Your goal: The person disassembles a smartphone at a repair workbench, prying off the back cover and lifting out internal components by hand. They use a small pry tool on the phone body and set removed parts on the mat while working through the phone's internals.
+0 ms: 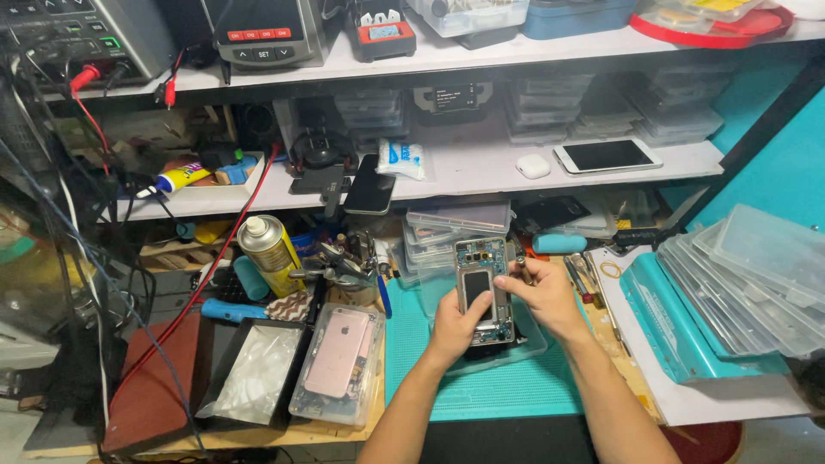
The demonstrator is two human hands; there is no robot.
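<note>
The opened phone (484, 290), back cover off so its blue-green frame and dark battery show, is held upright over the middle of the teal mat (481, 387), raised a little above a clear plastic tray (528, 339) lying there. The left hand (454, 325) is closed around its lower left edge, thumb lying across the bottom of the battery. The right hand (540, 296) grips the right edge, fingers curled in at the upper side of the frame; whether anything is pinched in those fingertips I cannot tell.

Room is tight on the left: a clear box holding a pink phone (338, 352) lies just beside the mat's edge, with a black tray (249, 371) of clear film past it. Behind the hands a stack of clear cases (447, 236) stands close, near a clump of metal clips and a yellow spray can (268, 251). To the right, screwdrivers (584, 275) lie near the wrist, then a teal board (679, 331) piled with clear plastic lids (748, 275). The mat's front strip, toward the person, lies bare between the forearms.

The table is wooden and crowded. Above it a white shelf (481, 167) carries a dark phone (371, 185), a white earbud case (533, 166) and a white phone (607, 155); a higher shelf holds instruments with red leads (90, 112) hanging down.
</note>
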